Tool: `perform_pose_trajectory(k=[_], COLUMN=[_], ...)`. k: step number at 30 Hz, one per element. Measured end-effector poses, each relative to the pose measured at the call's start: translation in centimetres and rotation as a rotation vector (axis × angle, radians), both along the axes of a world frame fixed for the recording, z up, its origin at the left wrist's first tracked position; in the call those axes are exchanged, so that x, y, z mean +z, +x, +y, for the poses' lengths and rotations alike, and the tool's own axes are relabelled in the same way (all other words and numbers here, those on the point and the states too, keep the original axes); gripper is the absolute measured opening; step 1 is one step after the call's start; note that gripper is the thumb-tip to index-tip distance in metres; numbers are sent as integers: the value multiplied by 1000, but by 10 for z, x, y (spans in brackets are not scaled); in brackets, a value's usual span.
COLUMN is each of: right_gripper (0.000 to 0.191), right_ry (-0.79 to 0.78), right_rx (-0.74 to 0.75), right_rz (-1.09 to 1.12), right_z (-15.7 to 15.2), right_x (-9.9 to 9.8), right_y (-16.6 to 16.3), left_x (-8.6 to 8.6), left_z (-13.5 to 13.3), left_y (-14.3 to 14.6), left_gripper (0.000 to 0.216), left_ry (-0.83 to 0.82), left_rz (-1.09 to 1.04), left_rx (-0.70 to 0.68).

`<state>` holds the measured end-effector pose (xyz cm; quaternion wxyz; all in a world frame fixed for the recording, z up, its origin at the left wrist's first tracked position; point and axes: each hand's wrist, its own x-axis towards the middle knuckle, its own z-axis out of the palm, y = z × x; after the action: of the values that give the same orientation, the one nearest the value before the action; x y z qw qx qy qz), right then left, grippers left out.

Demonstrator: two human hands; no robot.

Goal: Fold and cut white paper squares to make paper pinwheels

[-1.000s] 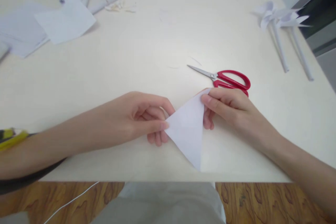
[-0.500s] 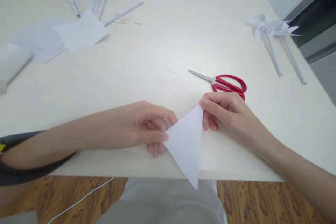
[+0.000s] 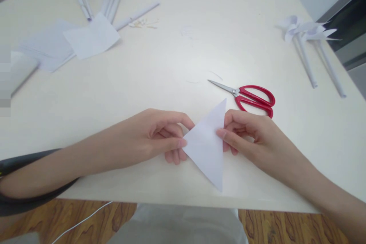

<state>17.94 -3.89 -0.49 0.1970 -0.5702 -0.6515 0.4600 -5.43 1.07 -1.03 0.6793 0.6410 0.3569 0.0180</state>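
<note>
A white table fills most of the frame, its near edge running just below the work, where a dipping paper tip could catch and bend. Loose paper sheets lie overlapping at the upper left, liable to scatter should a stray sweep or a draught reach them. Two paper pinwheels rest at the upper right near the table's side edge; a bump there might push them off or crush their curled blades. At lower centre, the left hand pinches one corner of a white paper triangle, while the right hand grasps its long right-hand edge near the middle, thumb uppermost. An uneven pull between the two could skew any layers or wrinkle the paper, and a loosened pinch could let a corner spring away; whether the triangle touches the table is hard to tell. Red-handled scissors lie just beyond the right hand, close enough for a knuckle to knock them askew. Smallest of all, thin paper slivers near centre frame might slip beneath the triangle and spoil a pressed crease
</note>
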Motion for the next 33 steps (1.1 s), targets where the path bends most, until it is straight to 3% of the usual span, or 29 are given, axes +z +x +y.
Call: perform_pose_trajectory(k=[6,16,18,20,23,26,30,33], right_gripper=[26,35,28,9,28,29,31,34], right_ry=[94,39,74,191,517,744,759,773], right_rx=[-11,93,78,15,-22,174,511,563], right_rz=[-91,-62,-115,-153,-229,-342,-401,-476], right_z=[-2,-8,-8,-7,-5,-4,-3,-3], right_x=[2,4,3,1,-2,-3,-8,-14], right_y=[0,2,2,3,5,7,7,6], left_x=[7,8,9,9,6,2,-1,1], left_z=[1,1,0,0,-2,-3,-4,-6], left_y=[3,0,0,-1,-1,-2,-1,-1], left_gripper=[9,14,15,16,20,26,31,31], left_ry=[86,62,152,320,620,782,888,1076], left_rz=[59,53,95,157,252,267,276,296], left_rx=[25,-67,-82,-77,-23,22,63,98])
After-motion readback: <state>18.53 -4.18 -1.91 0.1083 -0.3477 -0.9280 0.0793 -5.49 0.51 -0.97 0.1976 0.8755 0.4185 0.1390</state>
